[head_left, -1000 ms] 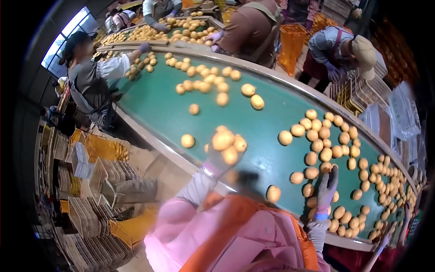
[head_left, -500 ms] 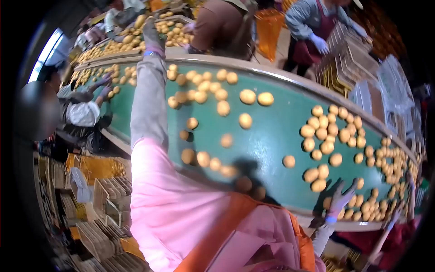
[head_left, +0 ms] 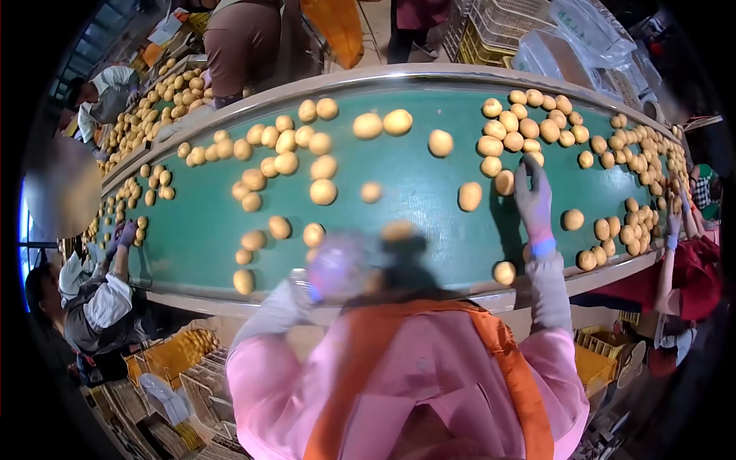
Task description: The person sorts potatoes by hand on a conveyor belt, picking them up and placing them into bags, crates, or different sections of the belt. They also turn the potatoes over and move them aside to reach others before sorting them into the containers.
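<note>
Many round yellow-brown potatoes lie on a green belt (head_left: 429,245) that runs across the view. My left hand (head_left: 337,264), in a pale purple glove, is over the near side of the belt and smeared by motion; what it holds, if anything, cannot be made out. Further right, my right hand (head_left: 532,195), gloved too, reaches over the belt with its fingertips at a potato (head_left: 504,182) beside a large cluster. Its fingers are bent and partly apart, and no potato shows inside them. One potato (head_left: 504,273) lies near the belt's near edge, below my right wrist.
Two people's gloved hands (head_left: 126,234) work at the belt's left part; another person's hand (head_left: 673,222) is at the far right. A raised metal rim (head_left: 414,70) borders the far side. Beyond it stand crates (head_left: 506,23), and a second potato belt is at upper left.
My left hand has come back from the far side to the near side. My right hand has moved from the near edge up towards the potato cluster. The view has turned.
</note>
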Demonstrator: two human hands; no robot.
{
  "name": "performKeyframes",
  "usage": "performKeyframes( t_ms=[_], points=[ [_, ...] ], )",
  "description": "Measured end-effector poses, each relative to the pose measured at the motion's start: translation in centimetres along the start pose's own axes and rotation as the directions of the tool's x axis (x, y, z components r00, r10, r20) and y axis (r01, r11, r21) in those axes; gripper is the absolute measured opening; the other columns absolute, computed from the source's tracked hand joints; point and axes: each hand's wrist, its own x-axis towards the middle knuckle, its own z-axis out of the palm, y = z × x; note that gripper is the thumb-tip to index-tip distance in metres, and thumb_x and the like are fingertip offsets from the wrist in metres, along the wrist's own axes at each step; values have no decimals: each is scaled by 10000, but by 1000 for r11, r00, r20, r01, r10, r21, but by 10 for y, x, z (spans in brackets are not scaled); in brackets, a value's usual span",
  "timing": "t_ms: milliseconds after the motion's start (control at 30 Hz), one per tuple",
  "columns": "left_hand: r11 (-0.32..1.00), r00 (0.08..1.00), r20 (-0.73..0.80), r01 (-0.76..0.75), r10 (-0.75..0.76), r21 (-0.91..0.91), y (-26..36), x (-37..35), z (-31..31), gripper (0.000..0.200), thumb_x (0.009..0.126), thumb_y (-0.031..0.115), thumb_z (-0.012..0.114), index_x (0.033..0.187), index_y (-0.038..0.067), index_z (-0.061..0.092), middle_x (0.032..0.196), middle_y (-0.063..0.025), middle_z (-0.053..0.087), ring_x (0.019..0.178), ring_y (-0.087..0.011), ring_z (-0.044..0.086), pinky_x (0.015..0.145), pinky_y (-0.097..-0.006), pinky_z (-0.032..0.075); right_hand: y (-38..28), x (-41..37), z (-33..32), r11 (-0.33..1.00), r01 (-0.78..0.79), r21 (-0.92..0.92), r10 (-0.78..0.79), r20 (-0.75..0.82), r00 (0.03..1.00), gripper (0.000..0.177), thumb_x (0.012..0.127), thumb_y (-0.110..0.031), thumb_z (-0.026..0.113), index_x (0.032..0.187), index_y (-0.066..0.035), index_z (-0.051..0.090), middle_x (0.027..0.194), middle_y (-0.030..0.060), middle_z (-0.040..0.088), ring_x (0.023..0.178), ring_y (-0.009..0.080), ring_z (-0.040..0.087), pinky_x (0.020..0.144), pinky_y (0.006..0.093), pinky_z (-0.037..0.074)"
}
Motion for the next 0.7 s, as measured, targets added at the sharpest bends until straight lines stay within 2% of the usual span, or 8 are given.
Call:
performKeyframes(
  t_ms=[67, 133, 233, 333, 400, 467, 600, 700],
  points=[
    [987, 992, -96, 95, -83, 129, -44, -41, -36, 225, 783, 296, 736, 871, 91, 710, 1160, -143, 656, 1119, -373, 596, 907, -489, 471, -39, 26, 30, 992, 28, 119, -28, -3, 1000, 447, 938, -228, 637, 1324, -8, 586, 1257, 234, 640, 1182, 348, 623, 980, 399, 495],
    [836, 891, -373, 400, -259, 375, -77, -74, -70, 203, 824, 188, 667, 976, 61, 713, 1061, -193, 655, 979, -379, 615, 852, -472, 493, -62, 49, 77, 968, 250, 19, -250, 100, 963, 588, 883, -299, 700, 1381, -28, 543, 1312, 232, 615, 1240, 371, 584, 1005, 417, 483],
    [773, 655, -646, 615, -392, 155, -96, -105, -70, 177, 860, 143, 668, 985, 19, 686, 1128, -230, 649, 1077, -413, 603, 919, -496, 497, -105, 77, 159, 898, 417, -140, -325, 426, 844, 774, 818, -506, 703, 1441, -93, 501, 1400, 195, 560, 1271, 420, 537, 1044, 512, 441],
    [858, 751, -570, 493, -334, 146, -38, -92, -78, 225, 905, 141, 622, 1047, -25, 674, 1165, -256, 642, 1118, -435, 589, 966, -492, 480, -115, 75, 242, 785, 546, -293, -282, 615, 736, 775, 791, -600, 675, 1445, -218, 510, 1417, 164, 527, 1235, 415, 545, 1028, 586, 418],
    [876, 715, -520, 452, -468, -168, -45, -99, -58, 288, 928, 125, 579, 1136, -64, 645, 1237, -280, 612, 1157, -457, 568, 1005, -482, 463, -132, 61, 256, 659, 608, -444, -238, 643, 728, 656, 802, -579, 684, 1368, -270, 563, 1289, 138, 600, 1169, 361, 584, 988, 574, 434],
    [903, 762, -495, 410, -417, -130, -34, -96, -45, 352, 931, 120, 570, 1229, -63, 609, 1327, -295, 559, 1200, -469, 539, 1031, -485, 444, -124, 61, 263, 691, 584, -426, -265, 603, 753, 595, 815, -558, 685, 1330, -279, 579, 1225, 121, 624, 1151, 334, 591, 972, 563, 441],
    [863, 806, -348, 360, -479, -355, -22, -75, -40, 328, 931, 124, 580, 1218, -34, 599, 1342, -281, 538, 1200, -455, 532, 1014, -501, 449, -97, 61, 256, 777, 524, -350, -366, 426, 828, 453, 852, -476, 694, 1241, -256, 621, 1100, 86, 668, 1095, 323, 617, 909, 531, 487],
    [922, 868, -340, 278, -361, -269, -23, -70, -43, 298, 910, 102, 593, 1181, -22, 604, 1298, -272, 561, 1169, -449, 552, 992, -495, 466, -86, 69, 265, 900, 266, -344, -172, 281, 944, 451, 841, -432, 721, 1233, -227, 632, 1113, 97, 682, 1058, 360, 639, 889, 499, 519]
  ],
)
